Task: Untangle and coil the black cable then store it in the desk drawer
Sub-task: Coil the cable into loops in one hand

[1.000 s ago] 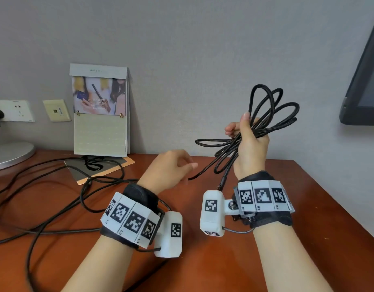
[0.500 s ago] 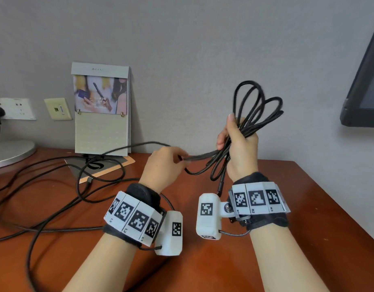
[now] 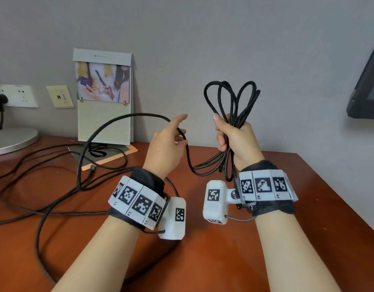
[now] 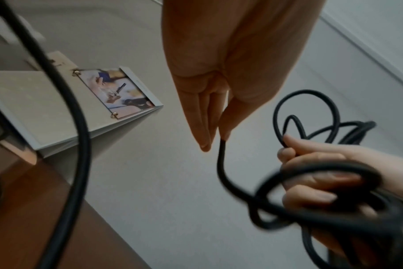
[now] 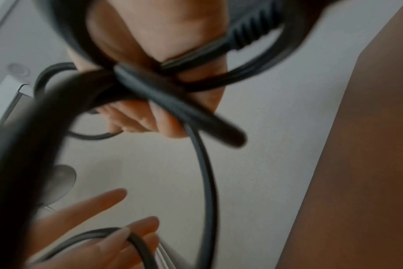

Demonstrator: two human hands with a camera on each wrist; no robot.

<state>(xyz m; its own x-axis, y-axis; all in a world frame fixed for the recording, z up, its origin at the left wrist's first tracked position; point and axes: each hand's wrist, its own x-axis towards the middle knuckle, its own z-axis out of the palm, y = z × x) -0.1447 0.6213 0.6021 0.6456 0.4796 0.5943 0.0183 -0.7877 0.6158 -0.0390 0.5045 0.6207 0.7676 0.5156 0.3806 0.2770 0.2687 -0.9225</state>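
My right hand [image 3: 226, 131] is raised over the desk and grips a bundle of loops of the black cable [image 3: 232, 98]. The loops stand above the fist and hang below it. One loose strand [image 3: 122, 118] arcs left from the bundle, through my left hand [image 3: 177, 133], and down to the desk. In the left wrist view, thumb and fingers pinch that strand [image 4: 221, 163] beside the right hand [image 4: 311, 163]. The right wrist view shows blurred loops [image 5: 173, 98] crossing the palm and a ribbed plug end [image 5: 249, 34]. No drawer is in view.
The red-brown desk [image 3: 287, 228] carries several more black cable runs [image 3: 44, 186] on its left half. A standing calendar [image 3: 104, 98] leans against the wall, with wall sockets [image 3: 15, 95] and a round grey base [image 3: 11, 140] at the left. A dark monitor [image 3: 367, 81] is at the right.
My left hand took hold of the loose strand and lifted it up and toward the right hand. The right hand with the bundle shifted slightly left.
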